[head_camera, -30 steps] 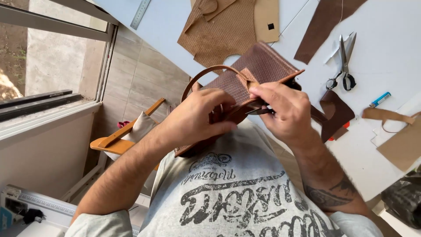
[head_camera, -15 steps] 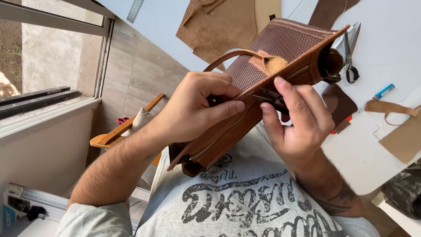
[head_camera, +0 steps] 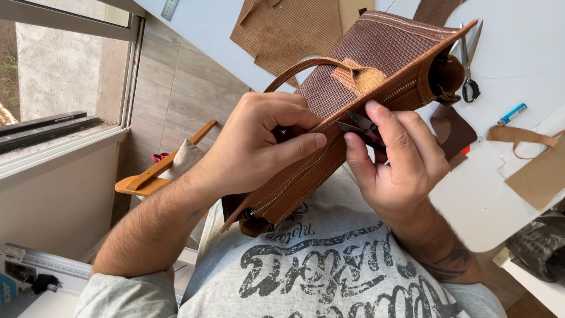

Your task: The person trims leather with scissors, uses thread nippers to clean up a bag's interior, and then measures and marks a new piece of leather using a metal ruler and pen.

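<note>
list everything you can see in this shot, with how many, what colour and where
bag: one, brown woven with tan trim and a zip, held over the lap
thread snips: one, dark, at the bag's zip edge
scissors: one, dark handles, on the table behind the bag
lighter: one, blue, on the table at right
woven sheet: one, tan, top of the table
leather pieces: several, tan and brown, right side of the table
table: one, white
wooden frame: one, orange-brown, on the floor by the window
left hand: pinching the bag's edge
right hand: holding the thread snips
</note>
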